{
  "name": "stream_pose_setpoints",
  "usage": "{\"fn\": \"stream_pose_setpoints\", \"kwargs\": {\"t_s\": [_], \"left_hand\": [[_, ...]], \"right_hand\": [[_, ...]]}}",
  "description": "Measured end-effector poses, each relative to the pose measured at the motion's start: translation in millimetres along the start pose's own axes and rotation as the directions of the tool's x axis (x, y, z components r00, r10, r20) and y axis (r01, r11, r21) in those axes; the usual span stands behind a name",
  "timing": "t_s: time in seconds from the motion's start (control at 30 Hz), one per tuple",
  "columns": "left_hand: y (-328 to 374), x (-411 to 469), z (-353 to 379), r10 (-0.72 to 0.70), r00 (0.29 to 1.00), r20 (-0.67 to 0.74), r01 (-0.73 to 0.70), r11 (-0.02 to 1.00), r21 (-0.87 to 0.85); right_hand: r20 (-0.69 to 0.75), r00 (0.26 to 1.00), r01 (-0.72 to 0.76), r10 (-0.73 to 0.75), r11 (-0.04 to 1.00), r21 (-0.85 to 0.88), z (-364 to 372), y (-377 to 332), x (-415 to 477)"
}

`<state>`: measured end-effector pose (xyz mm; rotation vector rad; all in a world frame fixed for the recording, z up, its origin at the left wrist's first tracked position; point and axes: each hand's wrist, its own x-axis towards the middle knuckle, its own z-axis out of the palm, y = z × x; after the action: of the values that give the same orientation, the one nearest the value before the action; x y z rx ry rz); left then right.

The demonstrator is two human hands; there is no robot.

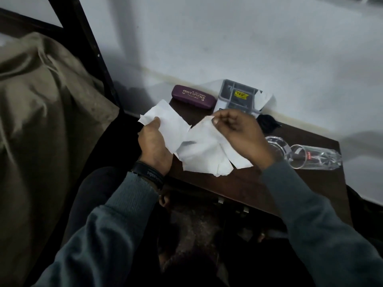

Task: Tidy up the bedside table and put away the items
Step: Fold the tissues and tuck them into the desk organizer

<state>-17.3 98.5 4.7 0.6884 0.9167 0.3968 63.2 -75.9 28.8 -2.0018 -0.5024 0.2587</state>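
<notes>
Over the dark wooden bedside table [259, 187] I hold white paper sheets [199, 150]. My left hand [154, 143] grips one sheet [167, 125] by its left edge, thumb on top. My right hand [238, 133] pinches the top corner of a second crumpled sheet that hangs down onto the table. A purple spectacle case [193, 96] lies at the back of the table. A grey plastic box [238, 98] with a yellow label sits beside it, with more white paper [264, 98] at its right.
Two clear drinking glasses lie on their sides at the table's right, one [277, 145] behind my right wrist, one [315, 157] further right. A small black object [268, 123] rests behind my right hand. A bed with beige cover [41, 112] stands left. White wall behind.
</notes>
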Motion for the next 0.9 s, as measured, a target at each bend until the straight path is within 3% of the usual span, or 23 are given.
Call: {"fn": "stream_pose_setpoints", "kwargs": {"t_s": [0.13, 0.27, 0.4, 0.57, 0.67, 0.73, 0.8, 0.83, 0.9], "left_hand": [[-1, -7, 2, -0.088, 0.986, 0.14, 0.096, 0.994, -0.051], [-8, -19, 5, -0.157, 0.931, 0.329, 0.187, 0.98, -0.062], [-3, -25, 2, -0.229, 0.789, 0.571, 0.362, 0.923, -0.131], [2, -20, 1, -0.189, 0.758, 0.624, 0.356, 0.922, -0.153], [-1, -17, 1, -0.165, 0.827, 0.537, 0.212, 0.977, -0.026], [-3, -11, 0, -0.163, 0.902, 0.399, 0.17, 0.985, 0.018], [-1, -6, -1, -0.139, 0.937, 0.321, 0.159, 0.987, -0.035], [1, -5, -1, -0.133, 0.944, 0.303, 0.161, 0.985, -0.068], [5, -5, -2, -0.125, 0.958, 0.258, 0.154, 0.983, -0.095]], "right_hand": [[0.136, 0.991, -0.073, 0.02, 0.915, 0.396, -11, -43, -5], [0.14, 0.983, -0.166, 0.118, 0.895, 0.413, 3, -60, 7], [-0.02, 0.992, -0.123, 0.126, 0.985, 0.118, 16, -53, 17], [-0.111, 0.993, 0.007, -0.028, 0.983, -0.185, 29, -42, 14], [-0.127, 0.979, 0.108, -0.16, 0.933, -0.343, 31, -45, 11], [-0.237, 0.927, 0.167, -0.293, 0.883, -0.438, 32, -38, 0], [-0.335, 0.883, 0.173, -0.328, 0.892, -0.417, 43, -20, -32], [-0.283, 0.908, 0.163, -0.309, 0.883, -0.44, 54, -5, -57], [0.112, 0.975, 0.217, -0.19, 0.728, -0.651, 86, 22, -108]]}}
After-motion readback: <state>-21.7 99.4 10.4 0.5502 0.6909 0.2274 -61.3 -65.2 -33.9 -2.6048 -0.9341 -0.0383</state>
